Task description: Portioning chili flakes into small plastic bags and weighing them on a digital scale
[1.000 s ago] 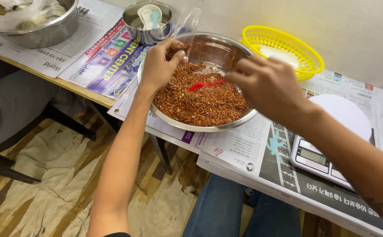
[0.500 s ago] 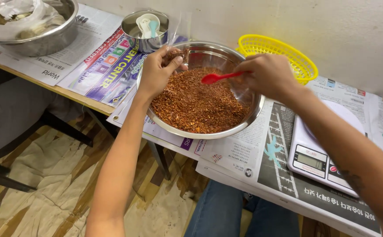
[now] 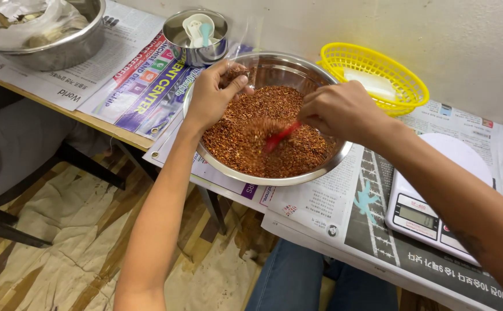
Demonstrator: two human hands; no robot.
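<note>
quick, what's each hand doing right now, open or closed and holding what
Left hand: closed, pinching something small over the steel bowl; what it holds cannot be told.
Right hand: closed on the red spoon, its tip in the red flakes.

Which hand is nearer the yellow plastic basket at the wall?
Right. The right hand, gripping a red spoon over the round steel bowl, sits just beside the yellow plastic basket. The left hand is across the bowl, farther away.

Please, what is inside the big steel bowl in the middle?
The steel bowl holds reddish-brown flakes. The right hand digs a red scoop into them; its head is buried. The bowl's bottom is covered.
</note>
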